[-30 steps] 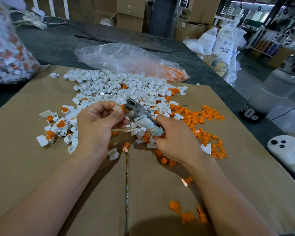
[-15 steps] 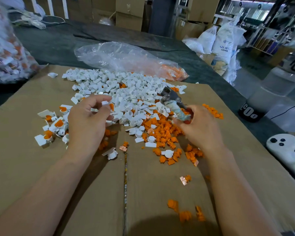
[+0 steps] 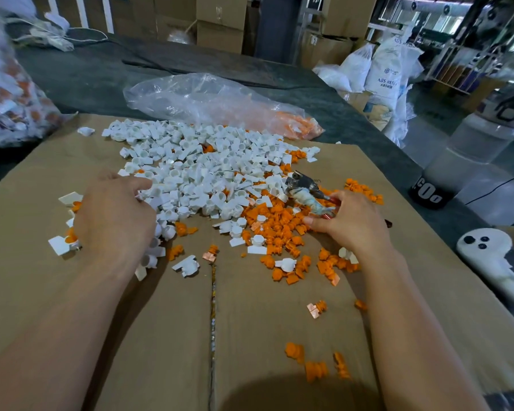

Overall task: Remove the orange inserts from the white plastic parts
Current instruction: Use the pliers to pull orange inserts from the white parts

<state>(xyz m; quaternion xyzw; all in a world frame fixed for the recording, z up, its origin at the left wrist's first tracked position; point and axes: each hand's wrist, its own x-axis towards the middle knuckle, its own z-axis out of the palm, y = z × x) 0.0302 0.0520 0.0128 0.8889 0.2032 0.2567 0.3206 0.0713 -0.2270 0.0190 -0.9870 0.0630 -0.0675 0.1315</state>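
My left hand (image 3: pixel 113 215) lay at the left edge of the pile of white parts (image 3: pixel 196 173), nearer than the right to the pieces with orange inserts (image 3: pixel 70 239) there. Its fingers (image 3: pixel 140 183) curled down among them; whether they pinched 1 I could not tell. At the pile's right edge my right hand (image 3: pixel 350 221) clenched the pliers (image 3: pixel 306 191), nose toward the pile.

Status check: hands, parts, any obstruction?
Right hand grips pliers. Left hand at white parts pile, grasp unclear. Orange inserts loose on cardboard. Nothing blocking.
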